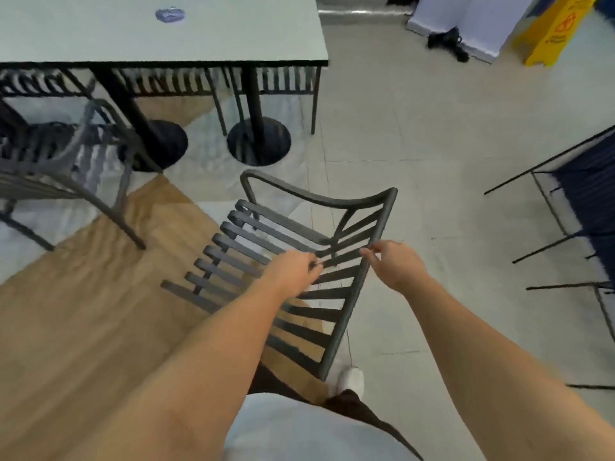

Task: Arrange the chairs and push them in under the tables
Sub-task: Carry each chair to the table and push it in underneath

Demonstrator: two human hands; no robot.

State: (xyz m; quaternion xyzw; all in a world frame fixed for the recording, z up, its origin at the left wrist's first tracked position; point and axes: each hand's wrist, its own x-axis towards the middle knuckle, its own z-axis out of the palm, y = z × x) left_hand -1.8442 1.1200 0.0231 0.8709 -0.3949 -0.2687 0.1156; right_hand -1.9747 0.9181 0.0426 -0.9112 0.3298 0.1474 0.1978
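Note:
A dark grey slatted metal chair (263, 234) stands in front of me, its back towards me and its seat facing the table. My left hand (294, 269) is closed around a slat of the chair's back. My right hand (392, 261) pinches the right post of the back near its top. The pale green table (233, 34) with black edge and two black pedestal legs stands beyond the chair. A second grey chair (66, 168) stands at the left, partly under the table.
More slatted chairs (266, 81) are tucked in on the table's far side. A dark blue chair (585, 194) stands at the right. A yellow wet-floor sign (552, 28) and a black object sit at the far right. My white shoe (349, 380) is by the chair's leg.

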